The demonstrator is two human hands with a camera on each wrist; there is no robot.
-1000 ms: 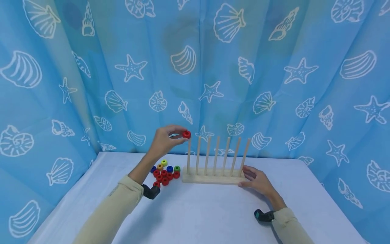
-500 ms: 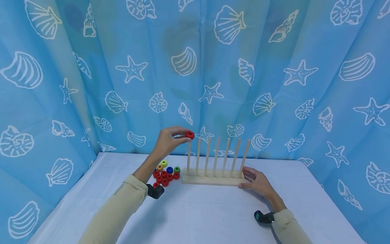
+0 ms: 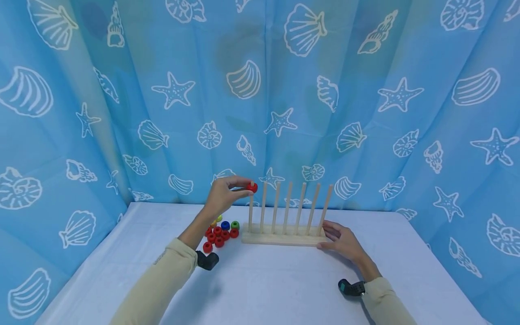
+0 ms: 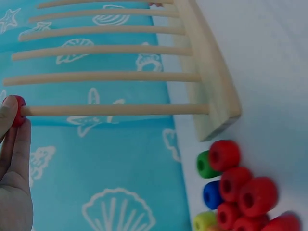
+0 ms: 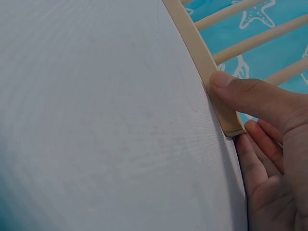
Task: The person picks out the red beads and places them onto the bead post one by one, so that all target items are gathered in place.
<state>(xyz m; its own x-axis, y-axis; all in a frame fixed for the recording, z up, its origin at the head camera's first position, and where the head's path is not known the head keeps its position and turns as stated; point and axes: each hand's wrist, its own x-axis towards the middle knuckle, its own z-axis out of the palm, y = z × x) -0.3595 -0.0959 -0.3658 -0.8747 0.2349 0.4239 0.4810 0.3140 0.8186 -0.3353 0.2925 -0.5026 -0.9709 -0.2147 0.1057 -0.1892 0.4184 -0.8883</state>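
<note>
My left hand (image 3: 221, 195) pinches a red bead (image 3: 252, 188) between thumb and fingers at the top of the leftmost peg (image 4: 115, 110). The peg's tip pokes up through the bead's hole. That peg belongs to a wooden peg rack (image 3: 280, 240), a long pale base with several upright rods; the other rods are bare. At the rack's right end, my right hand (image 3: 344, 242) grips the base, thumb (image 5: 226, 82) on the front face and fingers around the end. Loose red beads (image 4: 258, 196) lie left of the rack, partly behind my left forearm in the head view.
Among the loose beads are a blue bead (image 3: 225, 225), a green bead (image 3: 234, 225) and a yellow bead (image 4: 205, 220). The table has a white cloth (image 3: 276, 284). A blue shell-print curtain (image 3: 260, 113) hangs right behind the rack.
My left hand has moved slightly right with the red bead, then down, and the peg's tip now shows through the bead. My right hand stays at the rack's end.
</note>
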